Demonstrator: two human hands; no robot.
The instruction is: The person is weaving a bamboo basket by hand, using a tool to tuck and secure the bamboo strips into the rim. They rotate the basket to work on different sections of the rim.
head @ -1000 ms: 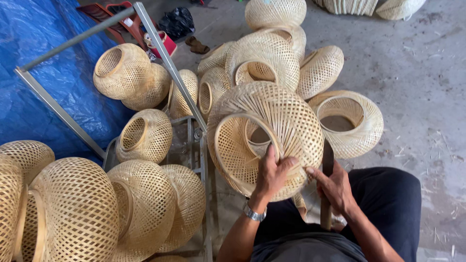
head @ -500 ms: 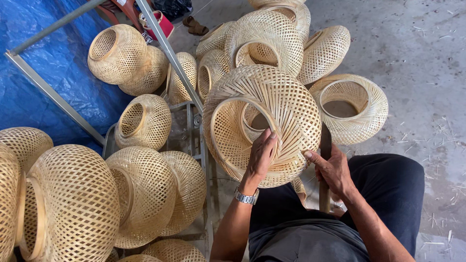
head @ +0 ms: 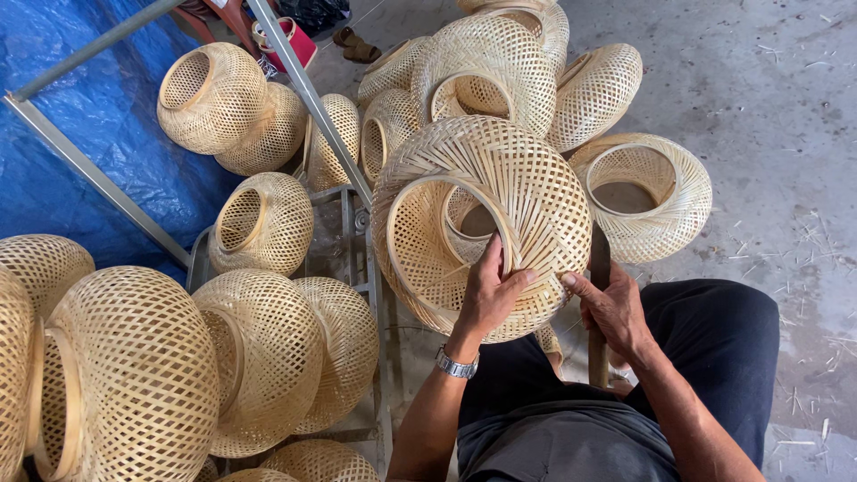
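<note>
Floor: bare grey concrete [head: 786, 107], stained and scuffed, with short bamboo splinters and shavings scattered along the right side. To the left, a blue tarpaulin [head: 80, 152] covers the ground. A grey metal frame [head: 303, 85] of square tube runs diagonally over the tarpaulin, and a low metal rack [head: 357, 268] stands beside it among the goods.

Item in hand: a round woven bamboo lampshade [head: 482, 223], open weave, lying tilted with its ringed mouth facing left and down, directly in front of the seated person's knees. The left hand [head: 491, 290] lies on the lower wall of the shade, fingers spread and pressed flat against the weave, thumb near the rim. The right hand [head: 611, 308] meets the shade at its lower right edge; its fingers are curled loosely, the thumb touching the weave, and a dark wooden handle [head: 599, 312] passes upright behind them. Whether the fingers grip that handle cannot be told. A metal wristwatch [head: 456, 364] is on the left wrist.

Surroundings: similar finished shades are heaped behind the held one [head: 486, 67], one lies apart at right [head: 647, 196], and larger ones crowd the lower left [head: 134, 375]. A red object [head: 290, 40] and a sandal [head: 357, 49] lie at the top edge.
</note>
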